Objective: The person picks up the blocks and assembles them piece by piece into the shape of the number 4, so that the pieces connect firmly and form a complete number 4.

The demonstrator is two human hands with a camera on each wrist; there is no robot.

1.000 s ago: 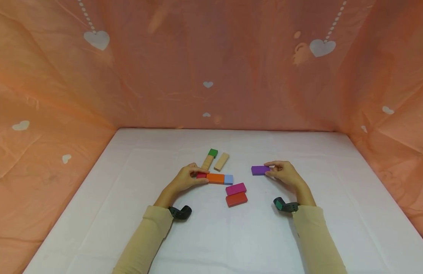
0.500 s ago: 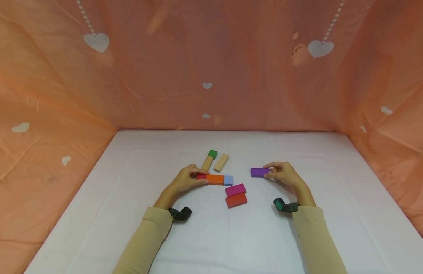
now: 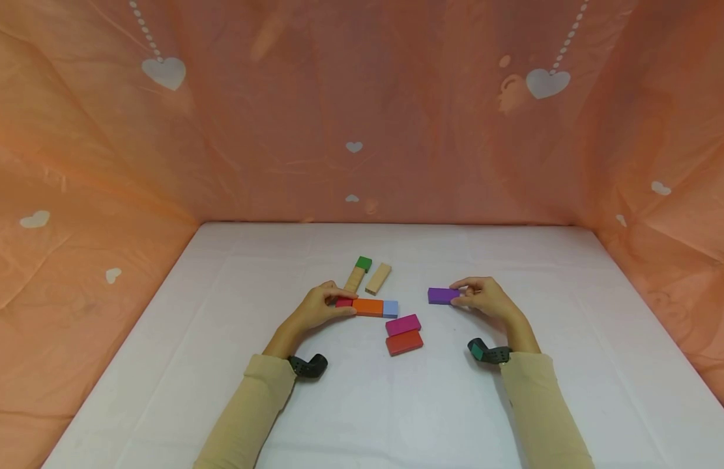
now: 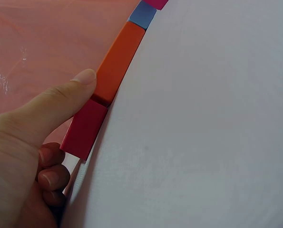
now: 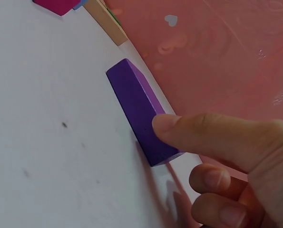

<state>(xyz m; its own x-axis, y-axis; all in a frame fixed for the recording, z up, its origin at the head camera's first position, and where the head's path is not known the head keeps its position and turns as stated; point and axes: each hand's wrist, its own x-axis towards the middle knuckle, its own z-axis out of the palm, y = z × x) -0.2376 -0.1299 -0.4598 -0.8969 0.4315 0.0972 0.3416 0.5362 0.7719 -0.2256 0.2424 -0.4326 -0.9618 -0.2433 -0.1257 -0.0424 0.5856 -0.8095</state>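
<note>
My left hand (image 3: pixel 317 306) pinches the left end of an orange block (image 3: pixel 369 308), thumb on the near side and index finger on the far side. A crimson block (image 4: pixel 84 129) touches that end, partly under the hand in the head view. At the orange block's other end sits a light blue block (image 3: pixel 390 309), making a row. On the right, my right hand (image 3: pixel 485 299) pinches one end of a purple block (image 5: pixel 134 109) between thumb and fingers; the other end points left toward the row. In the right wrist view, its lower end stands over a shadow on the white cloth.
Behind the row, a plain wooden block (image 3: pixel 354 280) has a green block (image 3: pixel 364 264) at its far end. Another plain wooden block (image 3: pixel 378 279) lies beside it. Nearer the person, a magenta block (image 3: pixel 403 324) touches a red block (image 3: pixel 405 342). Orange sheeting (image 3: pixel 362 98) surrounds the table.
The purple block and right hand have shifted very slightly left and toward the person. The left hand and the row keep their places.
</note>
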